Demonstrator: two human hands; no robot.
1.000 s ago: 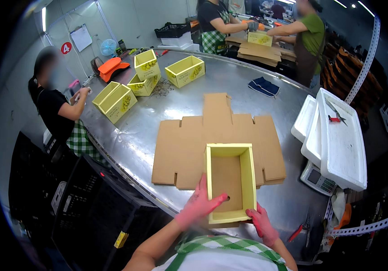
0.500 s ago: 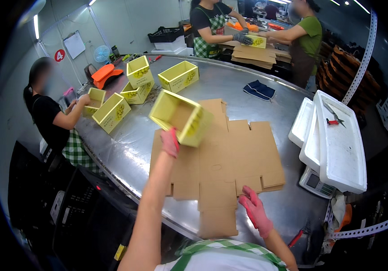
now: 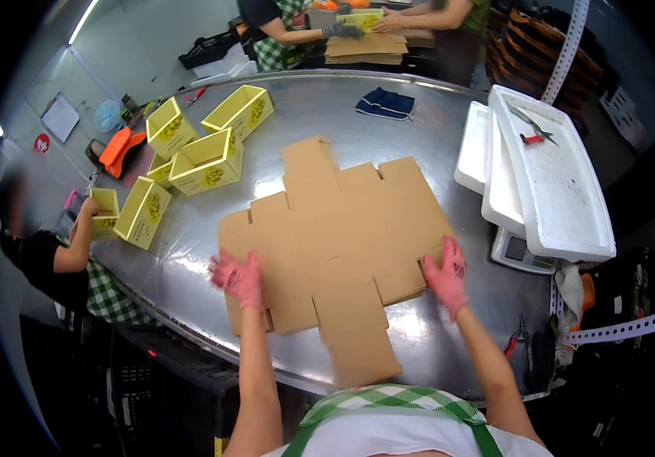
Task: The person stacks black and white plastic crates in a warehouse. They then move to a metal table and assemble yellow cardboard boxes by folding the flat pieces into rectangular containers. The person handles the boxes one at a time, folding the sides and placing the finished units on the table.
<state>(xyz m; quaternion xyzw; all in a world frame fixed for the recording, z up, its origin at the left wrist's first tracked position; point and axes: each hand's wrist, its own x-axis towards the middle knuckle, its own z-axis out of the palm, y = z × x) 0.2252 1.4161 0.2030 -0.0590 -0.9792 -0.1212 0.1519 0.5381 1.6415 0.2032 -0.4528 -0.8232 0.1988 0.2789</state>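
Note:
A small stack of flat brown cardboard box blanks [image 3: 343, 236] lies in front of me on the metal table, cut with flaps and slots. My left hand [image 3: 239, 279], in a pink glove, is at the stack's left edge with its fingers spread. At the right edge is my right hand [image 3: 448, 277], also gloved in pink, fingers apart next to a slotted flap. Neither hand grips anything. Beyond the left hand, a folded yellow box [image 3: 209, 177] printed with fruit stands among several similar ones.
White foam trays [image 3: 571, 183] rest on a scale [image 3: 522, 251] at the right, with pruning shears in the top one. Dark blue cloth [image 3: 385, 103] lies at the back. At the left a person handles a yellow box [image 3: 104, 213]; two others work behind the table.
The yellow box in my left hand has been let go and stands with the others at the left. Both hands are now at the cardboard's sides, and the view has shifted.

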